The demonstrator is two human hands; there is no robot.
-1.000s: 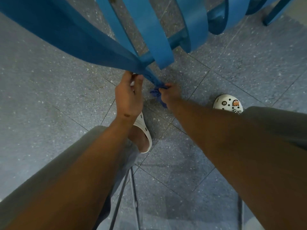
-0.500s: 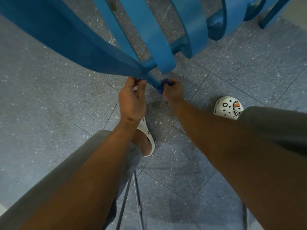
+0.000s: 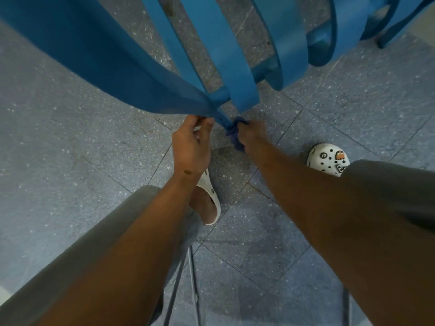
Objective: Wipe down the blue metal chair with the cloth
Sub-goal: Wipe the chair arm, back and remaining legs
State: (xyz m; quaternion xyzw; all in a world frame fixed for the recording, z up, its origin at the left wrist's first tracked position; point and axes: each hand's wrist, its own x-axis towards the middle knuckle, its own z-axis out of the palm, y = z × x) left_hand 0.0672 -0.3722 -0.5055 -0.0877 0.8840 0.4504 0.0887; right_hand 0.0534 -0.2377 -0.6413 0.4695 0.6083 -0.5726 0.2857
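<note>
The blue metal chair (image 3: 122,67) fills the top of the view, tilted, its flat bands and one leg running down toward my hands. My left hand (image 3: 191,147) pinches the lower edge of the broad band where it meets the leg. My right hand (image 3: 253,135) is closed on a dark blue cloth (image 3: 233,134) that is wrapped around the lower part of that leg. Part of the cloth hangs below my fist; the leg's tip is hidden by it.
Grey speckled floor tiles (image 3: 70,161) lie all around. My feet in white clogs stand below the hands, the left (image 3: 209,196) and the right (image 3: 328,158). Thin dark metal legs (image 3: 186,290) of another piece of furniture show at the bottom.
My right hand with the cloth slid up the chair leg, then back down a little. The left hand keeps its hold; the view shifted slightly.
</note>
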